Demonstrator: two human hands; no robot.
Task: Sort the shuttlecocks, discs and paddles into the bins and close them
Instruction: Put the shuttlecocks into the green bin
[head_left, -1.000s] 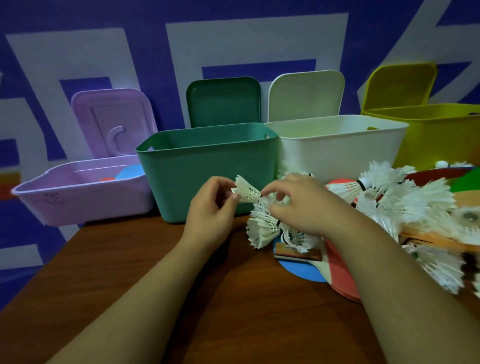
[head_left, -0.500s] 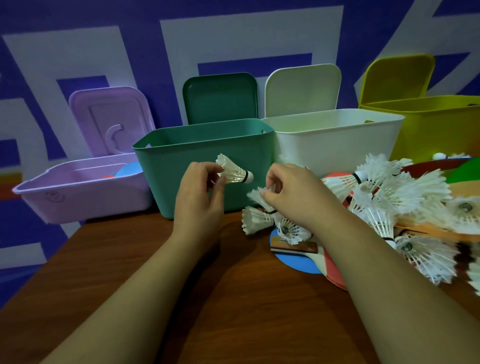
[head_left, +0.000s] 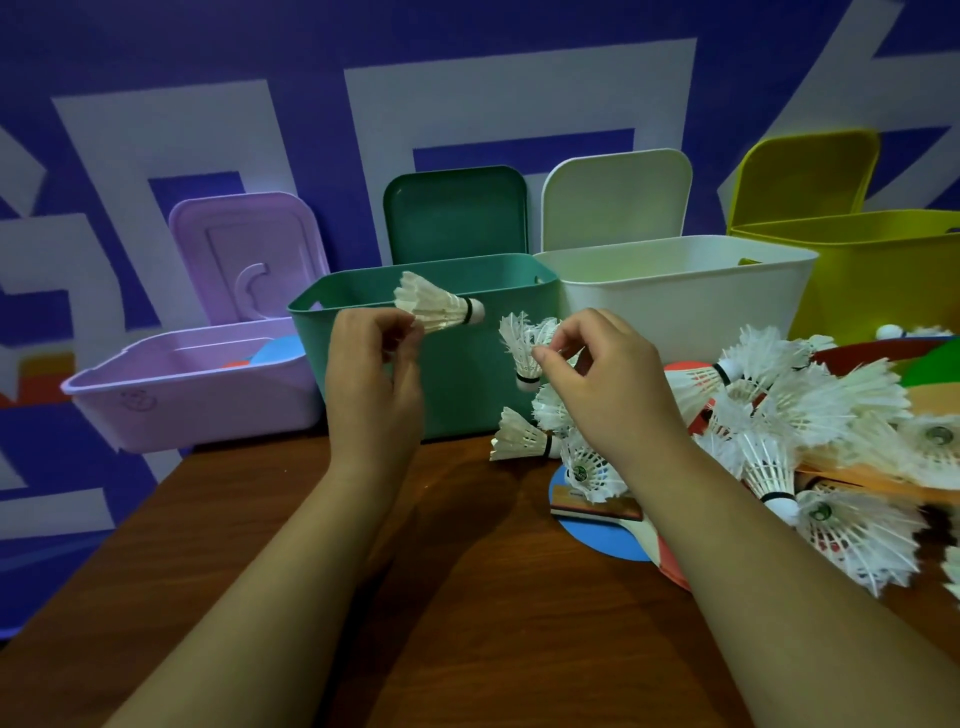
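Note:
My left hand (head_left: 371, 384) pinches a white shuttlecock (head_left: 436, 306) by its feathers, level with the front rim of the open green bin (head_left: 467, 384). My right hand (head_left: 608, 384) grips a second shuttlecock (head_left: 522, 345) just right of it, cork hanging down. A heap of white shuttlecocks (head_left: 810, 415) lies at the right over paddles (head_left: 670, 564) and a blue disc (head_left: 597, 535). A few shuttlecocks (head_left: 519, 436) lie loose by the green bin.
Four open bins line the back wall: purple bin (head_left: 176, 405) holding blue and orange discs, green, white bin (head_left: 685, 296), yellow bin (head_left: 883, 275). Their lids stand upright behind them. The brown table (head_left: 467, 597) drops off at the left.
My left hand has lifted its shuttlecock up from table height to the green bin's rim. My right hand has picked a second shuttlecock out of the cluster and raised it.

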